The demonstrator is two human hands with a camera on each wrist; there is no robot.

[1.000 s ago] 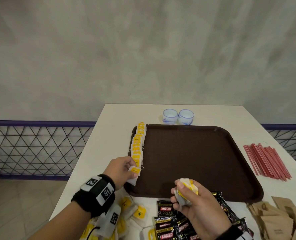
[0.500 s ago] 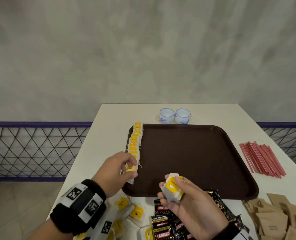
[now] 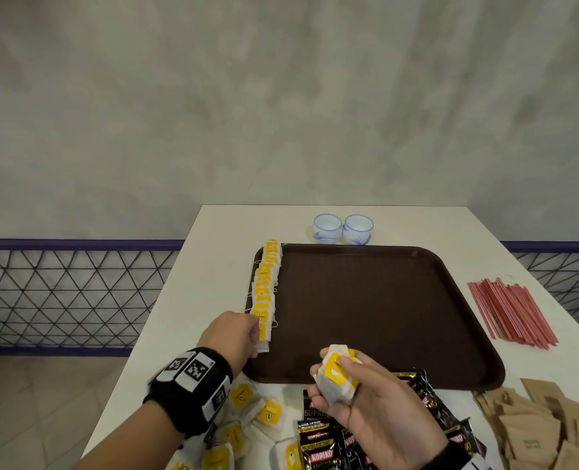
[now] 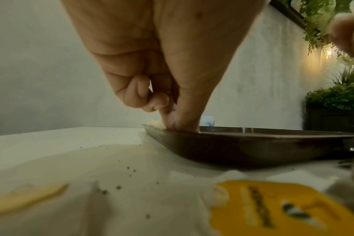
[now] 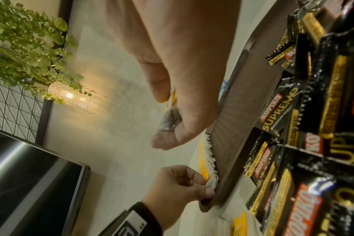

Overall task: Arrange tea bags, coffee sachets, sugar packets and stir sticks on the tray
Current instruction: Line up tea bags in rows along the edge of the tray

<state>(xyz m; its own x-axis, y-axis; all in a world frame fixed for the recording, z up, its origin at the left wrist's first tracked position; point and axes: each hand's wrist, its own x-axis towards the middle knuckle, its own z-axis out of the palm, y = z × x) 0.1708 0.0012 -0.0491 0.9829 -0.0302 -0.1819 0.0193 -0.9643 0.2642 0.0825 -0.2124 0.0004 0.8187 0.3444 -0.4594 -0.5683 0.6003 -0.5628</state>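
Note:
A brown tray (image 3: 366, 317) lies on the white table. A row of yellow-tagged tea bags (image 3: 266, 283) stands along its left rim. My left hand (image 3: 259, 337) pinches the nearest tea bag (image 3: 265, 334) at the row's near end, fingertips (image 4: 178, 123) down at the tray rim (image 4: 253, 143). My right hand (image 3: 320, 373) hovers over the tray's near edge and grips a small stack of tea bags (image 3: 339, 374), seen as a grey wad (image 5: 170, 118) in the right wrist view. That view also shows the left hand (image 5: 200, 183) at the row (image 5: 207, 159).
Loose tea bags (image 3: 267, 412) and black coffee sachets (image 3: 322, 446) lie at the table's near edge. Brown sugar packets (image 3: 535, 432) sit at the near right. Red stir sticks (image 3: 508, 313) lie right of the tray, and two small cups (image 3: 342, 227) stand behind it.
My left hand has stayed at the near end of the row, settling lower onto the rim. My right hand turned its stack so a yellow tag faces up.

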